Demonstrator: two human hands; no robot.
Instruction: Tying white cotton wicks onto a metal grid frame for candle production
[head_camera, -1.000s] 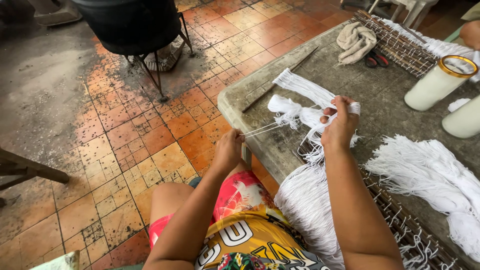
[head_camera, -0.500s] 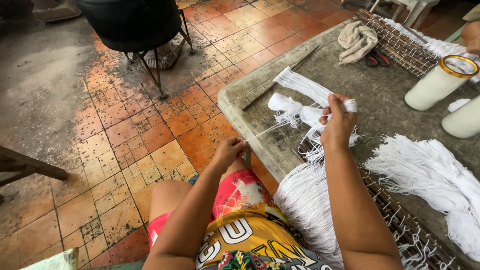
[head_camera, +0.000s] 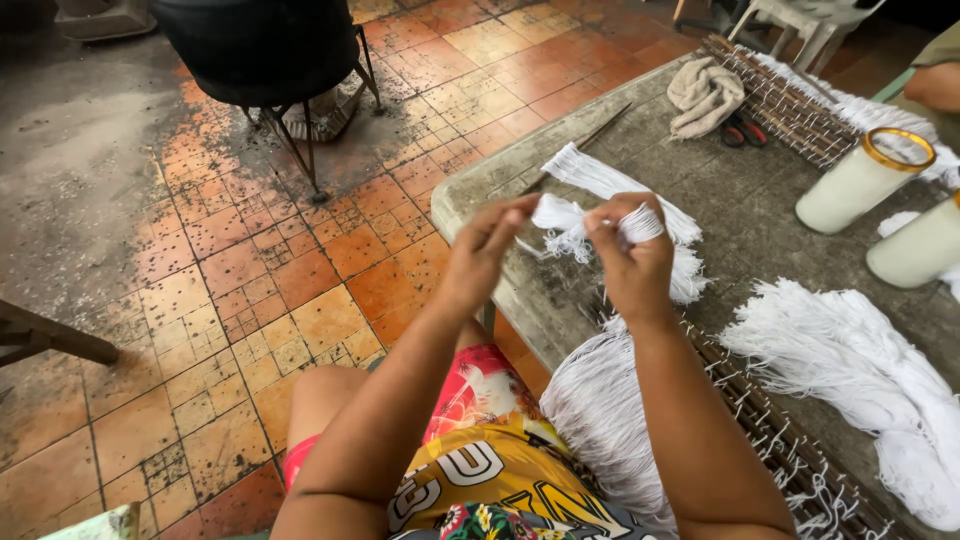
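On our far left lies the tiled floor (head_camera: 230, 300), with a dark stool (head_camera: 265, 60) standing on it. Our left hand (head_camera: 485, 255) is raised over the corner of the grey bench (head_camera: 760, 215), its fingers (head_camera: 515, 212) pinched on the end of a small bundle of white threads (head_camera: 565, 225). Our right hand (head_camera: 630, 255) grasps the same bundle, its fingers clenched around it. Below them a sheet of white fringe (head_camera: 605, 410) hangs off the bench onto our lap. Further right lie loose white threads (head_camera: 860, 360) and two white cylinders (head_camera: 860, 180).
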